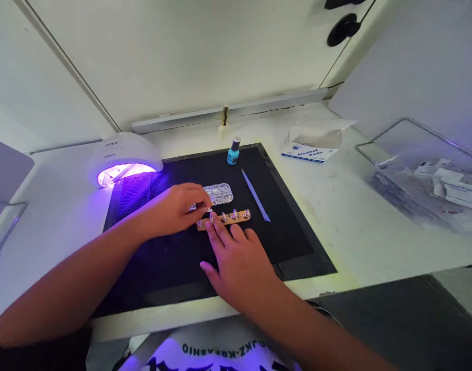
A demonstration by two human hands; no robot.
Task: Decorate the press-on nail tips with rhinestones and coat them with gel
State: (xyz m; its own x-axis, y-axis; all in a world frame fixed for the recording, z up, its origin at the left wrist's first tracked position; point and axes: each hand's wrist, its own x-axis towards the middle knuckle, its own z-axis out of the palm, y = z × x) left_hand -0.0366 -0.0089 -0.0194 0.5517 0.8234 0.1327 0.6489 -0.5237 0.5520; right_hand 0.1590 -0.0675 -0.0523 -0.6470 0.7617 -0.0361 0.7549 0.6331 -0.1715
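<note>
My left hand (178, 208) is closed in a pinch on a small white piece (208, 209), too small to make out fully. Just below it lies a narrow wooden strip (241, 215) bearing several shiny nail tips. My right hand (241, 257) rests with its fingers stretched out, index and middle fingertips touching the strip's left part. Its thumb is spread away. Behind the strip is a clear compartment case (222, 193) of small glittering pieces, partly hidden by my left hand. A blue tweezers-like tool (255, 196) lies to the right on the black mat (290, 232).
A white nail lamp (123, 149) glows purple at the back left, over a dark ribbed cloth (137, 193). A blue polish bottle (233, 152) and a gold-capped bottle (223, 123) stand behind. An alcohol pads box (309, 147) and a clear bin with packets (452, 185) are right.
</note>
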